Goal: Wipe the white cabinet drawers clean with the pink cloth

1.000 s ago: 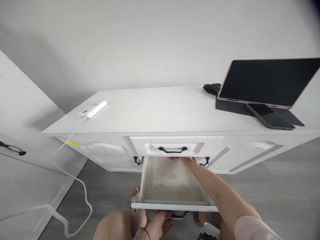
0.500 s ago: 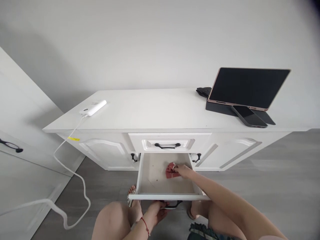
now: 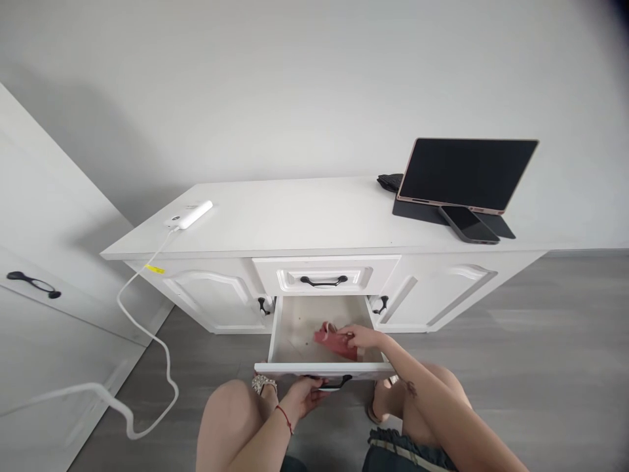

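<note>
The lower drawer (image 3: 297, 334) of a white cabinet is pulled out, with a few small dark specks on its pale floor. Inside it, my right hand (image 3: 361, 335) is closed on a red cloth (image 3: 334, 341) that lies against the drawer floor, partly bunched and partly spread. At the drawer's front, my left hand (image 3: 305, 394) has its fingers curled at the left end of the black drawer handle (image 3: 339, 382). Some of those fingertips are hidden behind the handle and the drawer front.
On the white cabinet top (image 3: 295, 216) stand a propped tablet (image 3: 466, 174), a phone (image 3: 469, 225) and a black item (image 3: 390, 182). A white power bank (image 3: 189, 215) trails a white cable (image 3: 162, 347) on the left. The upper drawer (image 3: 324, 275) is closed. My knees flank the open drawer.
The red cloth is more spread out, reaching nearer the drawer front, with my right hand still on it. My left hand stays at the handle. The view has shifted slightly.
</note>
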Demonstrator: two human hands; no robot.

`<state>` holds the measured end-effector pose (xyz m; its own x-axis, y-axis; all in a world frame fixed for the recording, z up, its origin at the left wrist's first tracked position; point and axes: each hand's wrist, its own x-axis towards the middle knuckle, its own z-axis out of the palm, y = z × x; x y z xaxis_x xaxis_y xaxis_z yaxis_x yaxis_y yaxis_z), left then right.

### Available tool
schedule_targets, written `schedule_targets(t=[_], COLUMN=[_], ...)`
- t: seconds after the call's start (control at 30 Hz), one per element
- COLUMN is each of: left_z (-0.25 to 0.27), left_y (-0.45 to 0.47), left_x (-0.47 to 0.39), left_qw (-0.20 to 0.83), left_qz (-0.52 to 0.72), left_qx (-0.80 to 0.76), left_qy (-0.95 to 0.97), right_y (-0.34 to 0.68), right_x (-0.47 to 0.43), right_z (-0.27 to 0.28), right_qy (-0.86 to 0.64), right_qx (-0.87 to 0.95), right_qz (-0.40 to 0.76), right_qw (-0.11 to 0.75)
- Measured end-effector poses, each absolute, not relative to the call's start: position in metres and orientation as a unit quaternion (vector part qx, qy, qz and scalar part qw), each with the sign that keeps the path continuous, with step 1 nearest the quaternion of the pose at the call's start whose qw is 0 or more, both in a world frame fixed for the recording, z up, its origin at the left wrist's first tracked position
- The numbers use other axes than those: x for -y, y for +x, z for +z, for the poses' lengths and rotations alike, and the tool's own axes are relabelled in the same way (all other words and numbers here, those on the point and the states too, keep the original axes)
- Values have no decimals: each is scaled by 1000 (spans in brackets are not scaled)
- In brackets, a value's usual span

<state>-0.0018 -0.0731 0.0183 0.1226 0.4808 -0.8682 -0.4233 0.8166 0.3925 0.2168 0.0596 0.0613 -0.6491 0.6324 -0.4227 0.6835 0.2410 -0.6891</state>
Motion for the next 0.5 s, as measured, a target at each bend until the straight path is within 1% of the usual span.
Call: schedule_targets(t=[0.07,0.13,0.2,0.27,0.37,0.43,0.5], left_z=[20,21,22,23,22,21,18], left_y=[-2,-3,-2,-2,-2,-4,-5], left_x=[67,60,54,46,34,25,16], left_qw=[752,754,754,753,750,748,747], left_qz=[301,299,301,310,323,324,325], left_qx=[-586,-584,-582,-579,-576,-579,-579], left_qy=[31,35,37,36,31,22,10], right_y=[220,225,231,239,249,253,253], right_x=[-53,-39,-21,0,28,40,45], right_z=[78,96,111,119,114,103,90], right_qy=[435,443,444,454,511,559,604], right_qx=[-793,-795,-788,-770,-726,-695,-672], right_qz=[-418,-358,-303,-251,-152,-89,-50], right_qw=[-86,-207,-299,-372,-434,-443,-426])
